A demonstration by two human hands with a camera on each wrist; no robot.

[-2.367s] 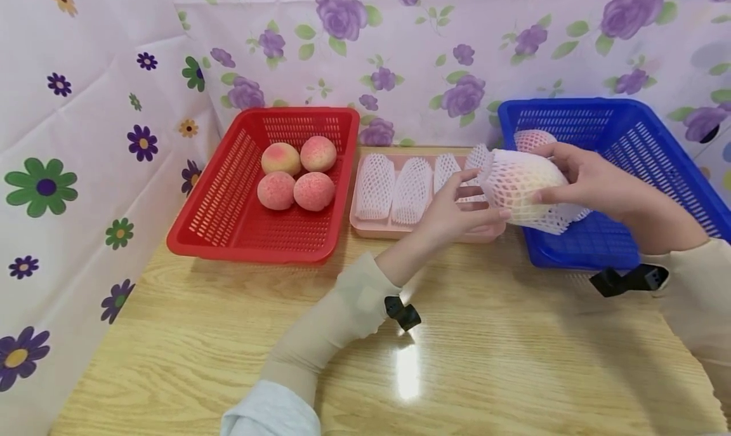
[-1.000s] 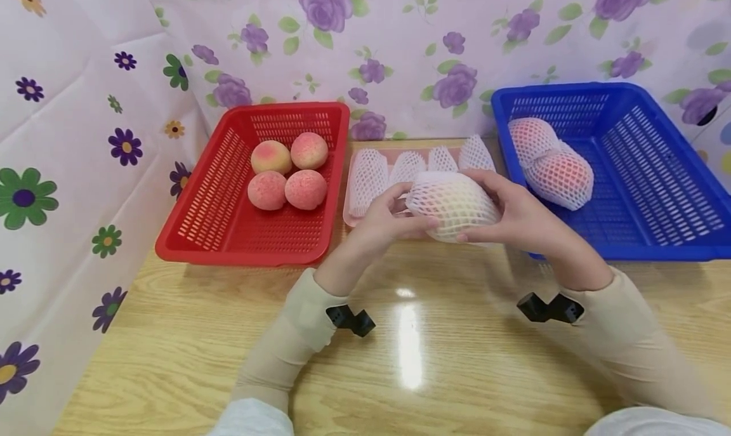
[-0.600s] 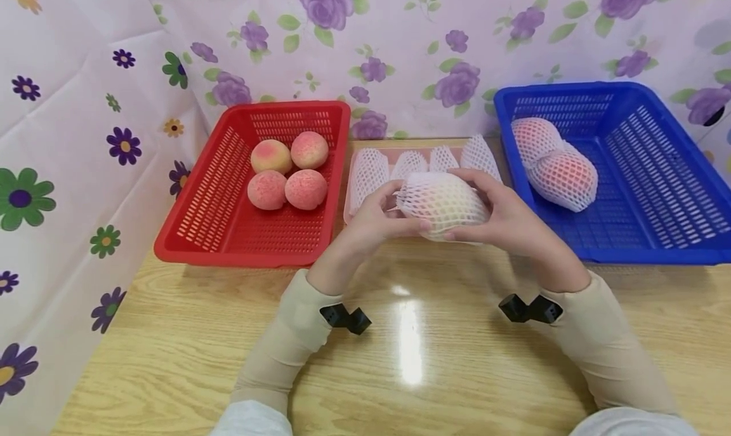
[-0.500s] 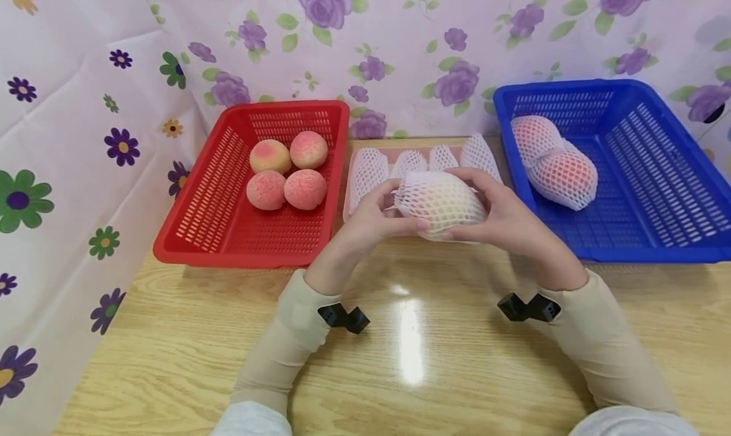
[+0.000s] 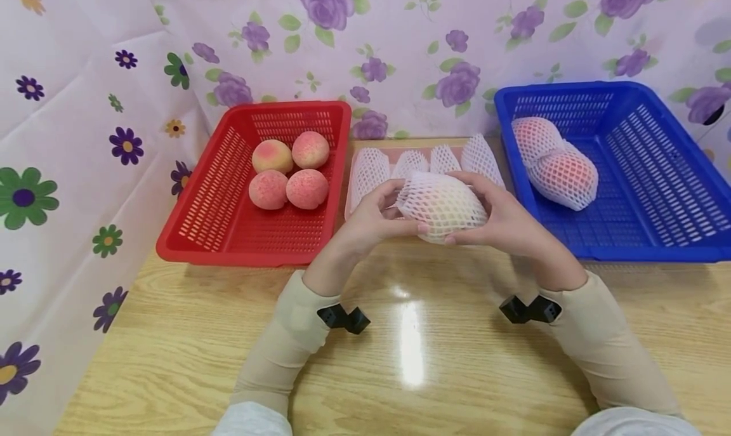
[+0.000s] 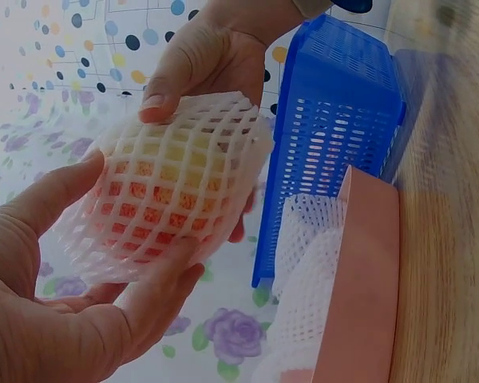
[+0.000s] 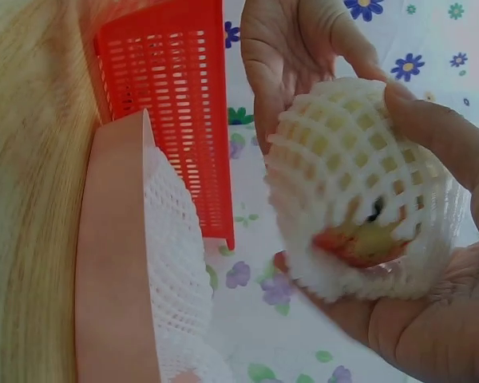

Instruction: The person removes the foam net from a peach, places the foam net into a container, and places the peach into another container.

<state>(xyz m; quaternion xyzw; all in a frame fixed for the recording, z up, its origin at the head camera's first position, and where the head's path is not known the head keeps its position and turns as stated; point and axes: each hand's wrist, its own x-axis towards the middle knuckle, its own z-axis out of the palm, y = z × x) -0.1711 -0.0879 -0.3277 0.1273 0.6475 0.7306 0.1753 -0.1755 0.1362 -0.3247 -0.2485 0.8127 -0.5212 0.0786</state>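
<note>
Both hands hold a peach in a white foam net (image 5: 442,204) over the front edge of the pink tray (image 5: 349,212). My left hand (image 5: 371,217) grips its left end, thumb at the front. Around the right end curl the fingers of my right hand (image 5: 502,217). In the left wrist view, red and yellow peach skin (image 6: 156,199) shows through the mesh, with the left thumb and fingers on either side. The right wrist view shows the net's open end (image 7: 367,243), where bare peach and a dark stem mark appear.
Several foam nets (image 5: 371,172) lie in the tray. Left of it, a red basket (image 5: 245,258) contains several bare peaches (image 5: 271,190). A blue basket (image 5: 651,253) at the right has two netted peaches (image 5: 565,176) against its left wall. Flowered cloth (image 5: 411,42) hangs behind.
The netted peach has come left from over the blue basket to the tray's front, carried by my right hand. My left hand has taken hold too; over the last half second both barely move.
</note>
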